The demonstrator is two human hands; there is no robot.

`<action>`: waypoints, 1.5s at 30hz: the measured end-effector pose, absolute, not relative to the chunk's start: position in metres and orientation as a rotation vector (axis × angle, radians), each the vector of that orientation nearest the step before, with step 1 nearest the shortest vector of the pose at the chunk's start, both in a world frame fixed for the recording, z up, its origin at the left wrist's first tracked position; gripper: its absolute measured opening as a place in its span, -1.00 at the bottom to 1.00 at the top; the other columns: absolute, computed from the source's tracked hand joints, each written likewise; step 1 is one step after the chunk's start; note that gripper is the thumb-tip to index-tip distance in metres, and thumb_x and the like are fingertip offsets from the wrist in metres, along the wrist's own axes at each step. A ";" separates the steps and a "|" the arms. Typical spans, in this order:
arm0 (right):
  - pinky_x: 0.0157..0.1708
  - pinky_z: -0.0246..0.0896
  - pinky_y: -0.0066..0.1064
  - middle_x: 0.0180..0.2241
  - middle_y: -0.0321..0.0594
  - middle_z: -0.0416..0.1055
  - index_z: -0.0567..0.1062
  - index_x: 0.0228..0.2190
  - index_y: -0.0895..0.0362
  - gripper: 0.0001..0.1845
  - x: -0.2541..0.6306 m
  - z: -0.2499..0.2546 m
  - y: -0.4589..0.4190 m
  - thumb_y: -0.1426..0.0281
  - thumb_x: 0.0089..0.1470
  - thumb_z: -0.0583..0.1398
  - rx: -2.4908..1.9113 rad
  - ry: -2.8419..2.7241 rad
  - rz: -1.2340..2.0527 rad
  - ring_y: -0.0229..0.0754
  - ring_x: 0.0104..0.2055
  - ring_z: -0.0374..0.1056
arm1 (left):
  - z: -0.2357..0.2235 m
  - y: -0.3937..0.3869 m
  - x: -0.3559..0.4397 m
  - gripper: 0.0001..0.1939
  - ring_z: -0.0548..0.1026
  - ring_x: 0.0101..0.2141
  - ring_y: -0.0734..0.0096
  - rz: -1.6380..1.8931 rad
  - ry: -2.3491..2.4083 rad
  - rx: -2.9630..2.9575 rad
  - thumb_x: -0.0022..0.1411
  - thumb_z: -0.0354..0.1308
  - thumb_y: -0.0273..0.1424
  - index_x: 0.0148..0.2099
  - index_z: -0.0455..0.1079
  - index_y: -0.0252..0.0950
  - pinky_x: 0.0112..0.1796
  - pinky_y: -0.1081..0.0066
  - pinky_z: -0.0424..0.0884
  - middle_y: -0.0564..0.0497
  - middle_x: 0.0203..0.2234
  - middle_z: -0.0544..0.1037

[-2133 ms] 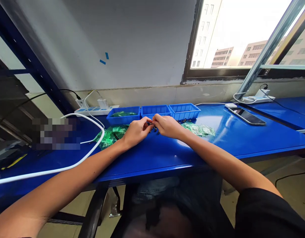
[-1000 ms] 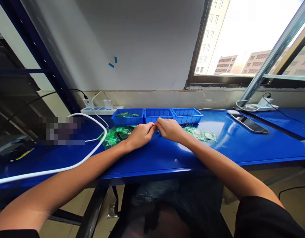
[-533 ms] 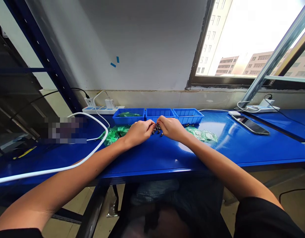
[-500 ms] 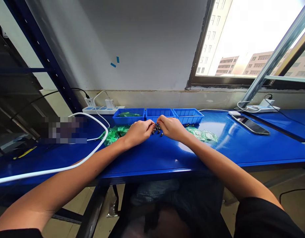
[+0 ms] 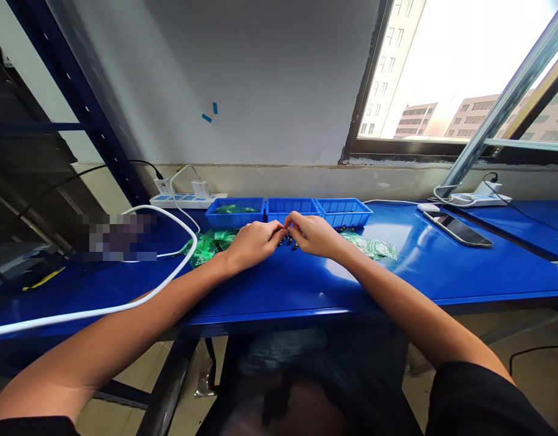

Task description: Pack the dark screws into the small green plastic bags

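My left hand [image 5: 256, 241] and my right hand [image 5: 313, 235] meet at the fingertips, low over the blue table [image 5: 279, 284]. The fingers of both are pinched together. Whatever lies between them is too small and covered to make out. Just under the fingertips are several small dark, shiny parts [image 5: 295, 245], partly hidden by the hands. By my left wrist lies a crumpled green plastic bag [image 5: 209, 249]. A paler green plastic bag [image 5: 373, 246] is beyond my right wrist, with a few more small dark parts [image 5: 345, 229] behind it.
Three blue bins stand in a row behind my hands: a left bin [image 5: 215, 220] with green bags inside, a middle bin [image 5: 274, 209] and a right bin [image 5: 347, 221]. A thick white cable [image 5: 124, 307] crosses the left side. A phone [image 5: 460, 229] lies at right.
The view has swung a little left since the oldest frame. Half a second ago the fingertips were slightly apart above the small parts; now they touch and cover more of them.
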State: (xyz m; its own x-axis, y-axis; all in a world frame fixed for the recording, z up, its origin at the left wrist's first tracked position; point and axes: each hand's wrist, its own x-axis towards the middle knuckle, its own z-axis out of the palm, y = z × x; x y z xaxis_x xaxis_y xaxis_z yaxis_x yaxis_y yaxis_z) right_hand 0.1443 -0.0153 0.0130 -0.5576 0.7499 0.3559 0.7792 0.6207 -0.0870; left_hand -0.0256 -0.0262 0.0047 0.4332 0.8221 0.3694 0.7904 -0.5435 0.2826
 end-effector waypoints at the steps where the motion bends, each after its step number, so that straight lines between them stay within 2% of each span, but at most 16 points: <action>1: -0.39 0.02 -0.45 -0.41 -0.23 0.46 0.32 -0.16 0.17 -0.78 0.144 0.013 -0.015 0.46 0.14 0.00 -1.234 -2.488 -0.119 -0.17 -0.33 0.38 | 0.004 -0.026 -0.025 -0.65 0.47 -0.49 0.32 0.726 1.466 2.602 0.29 -0.14 -0.21 -0.24 0.40 -0.27 -0.49 0.44 0.18 -0.02 -0.50 0.55; 11: -0.36 0.04 -0.44 -0.41 -0.22 0.47 0.34 -0.15 0.19 -0.76 0.144 0.014 -0.016 0.45 0.16 -0.01 -1.244 -2.507 -0.095 -0.17 -0.31 0.38 | 0.001 -0.026 -0.024 -0.65 0.41 -0.55 0.30 0.627 1.519 2.633 0.28 -0.13 -0.20 -0.39 0.36 -0.25 -0.54 0.42 0.04 0.00 -0.60 0.47; 18: -0.36 0.04 -0.44 -0.41 -0.22 0.48 0.34 -0.15 0.19 -0.77 0.144 0.013 -0.016 0.45 0.16 -0.01 -1.239 -2.505 -0.092 -0.17 -0.31 0.39 | -0.002 -0.024 -0.024 -0.63 0.40 -0.56 0.30 0.651 1.488 2.642 0.28 -0.15 -0.20 -0.44 0.34 -0.25 -0.54 0.41 0.02 0.00 -0.62 0.45; 22: -0.36 0.04 -0.45 -0.40 -0.21 0.49 0.35 -0.16 0.18 -0.78 0.143 0.014 -0.017 0.45 0.17 -0.01 -1.245 -2.509 -0.073 -0.18 -0.31 0.39 | 0.000 -0.025 -0.024 -0.62 0.41 -0.54 0.30 0.641 1.511 2.622 0.28 -0.15 -0.17 -0.41 0.36 -0.26 -0.53 0.42 0.05 -0.01 -0.59 0.47; 30: -0.35 0.06 -0.43 -0.31 -0.16 0.49 0.36 -0.19 0.17 -0.77 0.143 0.014 -0.016 0.40 0.22 -0.04 -1.272 -2.499 -0.120 -0.14 -0.27 0.40 | 0.009 -0.026 -0.027 -0.67 0.43 -0.52 0.36 0.722 1.535 2.552 0.25 -0.08 -0.18 -0.18 0.42 -0.23 -0.51 0.45 0.09 0.05 -0.54 0.51; 38: -0.35 0.05 -0.42 -0.32 -0.16 0.48 0.36 -0.19 0.17 -0.77 0.144 0.013 -0.016 0.39 0.22 -0.04 -1.256 -2.488 -0.113 -0.14 -0.27 0.39 | 0.009 -0.027 -0.026 -0.69 0.45 -0.50 0.37 0.726 1.543 2.570 0.22 -0.06 -0.25 -0.13 0.42 -0.24 -0.51 0.46 0.13 0.05 -0.53 0.53; 45: -0.38 0.00 -0.43 -0.34 -0.18 0.47 0.36 -0.22 0.16 -0.80 0.144 0.012 -0.014 0.40 0.21 -0.02 -1.253 -2.472 -0.130 -0.16 -0.30 0.38 | 0.010 -0.027 -0.027 -0.68 0.45 -0.50 0.38 0.687 1.551 2.587 0.21 -0.08 -0.27 -0.21 0.47 -0.26 -0.52 0.46 0.12 0.03 -0.53 0.54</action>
